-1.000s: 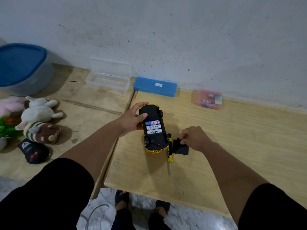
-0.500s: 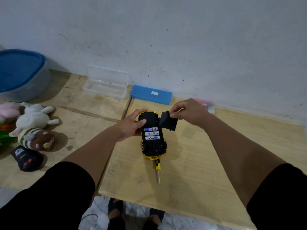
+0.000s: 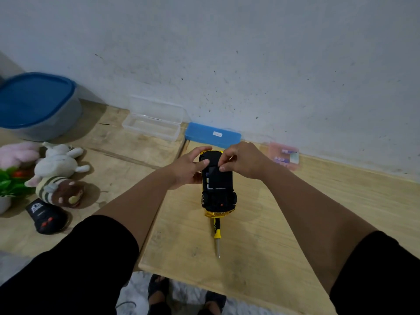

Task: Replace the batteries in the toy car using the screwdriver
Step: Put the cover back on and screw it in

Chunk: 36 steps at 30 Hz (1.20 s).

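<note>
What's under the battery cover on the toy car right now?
The battery cover lies over most of the compartment of the toy car; only slivers of batteries show at its left edge. The rest is hidden.

On my worktop (image 3: 272,246) sit a blue-lidded tub (image 3: 34,105), clear case (image 3: 151,123), blue case (image 3: 212,135), plush toys (image 3: 56,173) and a black remote (image 3: 45,215).

Dim, flat indoor light, soft shadows beside the plush toys (image 3: 56,176), wide-angle bending at the edges.
</note>
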Each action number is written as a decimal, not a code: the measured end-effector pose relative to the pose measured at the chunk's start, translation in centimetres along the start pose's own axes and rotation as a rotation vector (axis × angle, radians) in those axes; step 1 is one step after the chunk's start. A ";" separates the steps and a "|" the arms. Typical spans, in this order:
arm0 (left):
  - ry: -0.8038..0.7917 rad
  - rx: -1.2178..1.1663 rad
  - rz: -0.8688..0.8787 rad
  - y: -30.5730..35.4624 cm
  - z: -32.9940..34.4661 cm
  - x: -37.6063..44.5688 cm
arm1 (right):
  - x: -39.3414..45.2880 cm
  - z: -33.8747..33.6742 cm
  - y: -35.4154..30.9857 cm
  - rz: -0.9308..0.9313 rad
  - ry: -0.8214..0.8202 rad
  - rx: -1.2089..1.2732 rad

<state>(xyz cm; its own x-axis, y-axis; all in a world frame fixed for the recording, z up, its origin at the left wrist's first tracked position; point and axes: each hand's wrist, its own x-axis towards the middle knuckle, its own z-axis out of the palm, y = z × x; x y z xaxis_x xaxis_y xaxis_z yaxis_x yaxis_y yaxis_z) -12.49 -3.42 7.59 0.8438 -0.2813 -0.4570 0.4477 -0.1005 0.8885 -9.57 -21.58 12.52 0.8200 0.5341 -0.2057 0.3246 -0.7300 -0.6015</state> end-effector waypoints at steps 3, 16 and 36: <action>-0.002 -0.010 -0.002 0.1 0.0 0.0 | 0.2 0.1 -0.1 -0.006 -0.009 0.002; -0.004 -0.001 0.011 0.3 0.2 0.1 | -0.1 -0.4 0.1 0.019 -0.055 0.130; 0.016 -0.064 0.031 1.1 0.6 -0.1 | -0.5 -0.3 -0.1 -0.029 0.038 0.064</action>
<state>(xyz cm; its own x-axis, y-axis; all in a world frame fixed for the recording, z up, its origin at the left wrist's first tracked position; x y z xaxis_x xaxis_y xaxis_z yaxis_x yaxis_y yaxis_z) -12.30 -4.09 8.68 0.8620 -0.2680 -0.4302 0.4388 -0.0304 0.8981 -9.91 -21.89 12.94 0.8287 0.5368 -0.1587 0.3185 -0.6853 -0.6549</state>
